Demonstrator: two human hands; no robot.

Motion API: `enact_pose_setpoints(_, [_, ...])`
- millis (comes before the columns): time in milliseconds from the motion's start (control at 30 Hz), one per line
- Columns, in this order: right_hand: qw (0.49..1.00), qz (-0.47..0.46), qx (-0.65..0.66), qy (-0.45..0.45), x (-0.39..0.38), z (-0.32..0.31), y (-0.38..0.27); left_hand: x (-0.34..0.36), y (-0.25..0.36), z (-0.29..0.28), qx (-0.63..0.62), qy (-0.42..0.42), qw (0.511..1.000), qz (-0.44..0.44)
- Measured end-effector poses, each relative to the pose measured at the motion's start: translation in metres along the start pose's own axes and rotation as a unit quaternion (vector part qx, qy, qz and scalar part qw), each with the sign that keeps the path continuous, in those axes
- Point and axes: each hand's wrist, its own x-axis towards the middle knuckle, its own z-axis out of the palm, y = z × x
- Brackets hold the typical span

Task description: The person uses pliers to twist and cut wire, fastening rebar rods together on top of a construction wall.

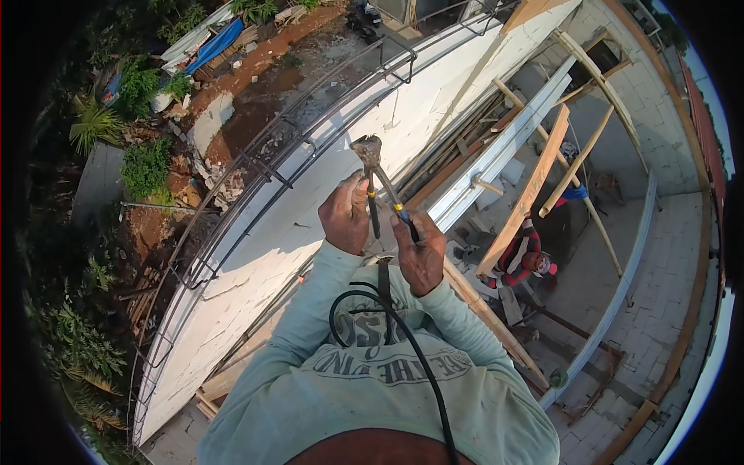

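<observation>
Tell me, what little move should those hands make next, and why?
Probably a gentle squeeze of the pincers, easing the two handles toward each other. The handles stand apart, the right fingers grip one, and the left fingers are right at the other, so that seems easily done. Whether anything sits between the jaws, I cannot tell.

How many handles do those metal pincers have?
2. On the pincers, the left handle runs beside the left hand; the right handle is in the right hand, partly covered.
</observation>
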Motion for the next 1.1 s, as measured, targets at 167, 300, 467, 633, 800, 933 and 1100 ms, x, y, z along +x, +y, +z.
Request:
enact_pose_setpoints(167, [0.998,0.052,0.008,-0.033,-0.001,-0.004,0.011,0.003,0.013,-0.001,0.002,-0.008,1.0,-0.022])
enact_pose_setpoints(300, [0.983,0.129,0.094,-0.088,-0.001,-0.005,0.0,0.001,0.01,-0.005,-0.008,0.002,1.0,-0.002])
enact_pose_setpoints(467, [0.997,-0.003,-0.071,-0.039,-0.002,-0.004,0.01,0.006,0.013,-0.008,-0.024,-0.018,0.999,-0.038])
enact_pose_setpoints(633, [0.99,0.122,0.043,-0.057,0.009,-0.015,0.01,-0.009,0.005,-0.009,-0.105,-0.065,0.987,-0.105])
enact_pose_setpoints(800, [0.991,0.129,0.02,-0.035,0.017,-0.027,-0.005,0.001,0.019,-0.021,-0.157,-0.076,0.96,-0.217])
enact_pose_setpoints(933, [0.993,0.108,0.046,0.023,0.014,-0.049,0.021,0.005,0.007,-0.021,-0.159,-0.043,0.968,-0.191])
enact_pose_setpoints(1100, [0.987,0.134,0.081,-0.047,0.01,-0.084,-0.015,-0.004,0.008,-0.021,-0.175,-0.05,0.963,-0.198])
